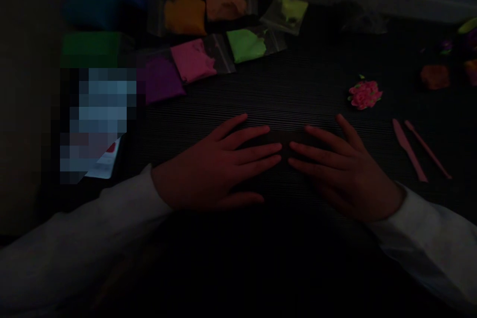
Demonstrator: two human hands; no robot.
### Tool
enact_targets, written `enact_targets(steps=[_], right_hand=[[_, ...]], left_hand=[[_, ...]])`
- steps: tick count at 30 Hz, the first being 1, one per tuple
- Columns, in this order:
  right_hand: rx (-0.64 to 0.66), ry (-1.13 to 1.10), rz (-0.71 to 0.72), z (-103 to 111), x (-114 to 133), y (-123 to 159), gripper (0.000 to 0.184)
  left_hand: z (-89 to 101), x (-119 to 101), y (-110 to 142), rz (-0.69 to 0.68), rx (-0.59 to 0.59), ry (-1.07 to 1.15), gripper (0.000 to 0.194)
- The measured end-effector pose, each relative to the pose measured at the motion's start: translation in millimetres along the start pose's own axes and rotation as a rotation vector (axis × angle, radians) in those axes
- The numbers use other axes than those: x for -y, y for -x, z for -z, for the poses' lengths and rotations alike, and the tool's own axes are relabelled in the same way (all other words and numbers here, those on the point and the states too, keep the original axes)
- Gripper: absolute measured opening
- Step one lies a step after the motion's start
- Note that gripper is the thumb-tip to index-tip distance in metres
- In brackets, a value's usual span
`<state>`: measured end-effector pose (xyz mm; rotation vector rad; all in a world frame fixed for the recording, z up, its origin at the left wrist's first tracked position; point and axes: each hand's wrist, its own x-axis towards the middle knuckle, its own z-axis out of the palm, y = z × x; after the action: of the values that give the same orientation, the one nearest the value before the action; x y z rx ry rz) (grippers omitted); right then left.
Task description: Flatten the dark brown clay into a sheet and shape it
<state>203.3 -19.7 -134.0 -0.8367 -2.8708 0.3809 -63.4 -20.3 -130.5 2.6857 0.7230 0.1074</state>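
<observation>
My left hand [216, 166] lies flat on the dark table [238, 104] with its fingers spread toward the right. Opposite it, my right hand [345, 169] rests with fingers apart, pointing left. The fingertips almost meet, and neither hand holds anything. Beyond my right hand sits a small cluster of pink flowers with green tips [365, 93]. To the right of that hand lie a pink plastic knife-shaped tool [409, 149] and a thinner pink stick tool [428, 149]. The scene is very dim.
Clear bags of soft coloured modelling material, such as a pink bag [194, 60], a light green bag [246, 44] and a purple one [162, 78], spread across the back left. A lit phone [104, 164], partly blurred, lies at left. An orange-brown lump [435, 77] sits far right.
</observation>
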Motion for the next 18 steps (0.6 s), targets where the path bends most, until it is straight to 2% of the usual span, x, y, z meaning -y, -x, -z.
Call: enact_targets(steps=[7,13,18], right_hand=[[0.015,0.005,-0.012,1.3,0.7,-0.6,0.045],[0.004,-0.026,-0.024,1.5,1.0,-0.1,0.05],[-0.002,-0.017,-0.001,0.9,0.7,0.0,0.049]], left_hand=[[-2.4,0.6,-0.4,0.01,-0.042,0.035,0.056],[-1.6,2.3,0.7,0.005,-0.056,0.045,0.058],[-1.2,4.2,2.0,0.01,-0.03,0.007,0.06]])
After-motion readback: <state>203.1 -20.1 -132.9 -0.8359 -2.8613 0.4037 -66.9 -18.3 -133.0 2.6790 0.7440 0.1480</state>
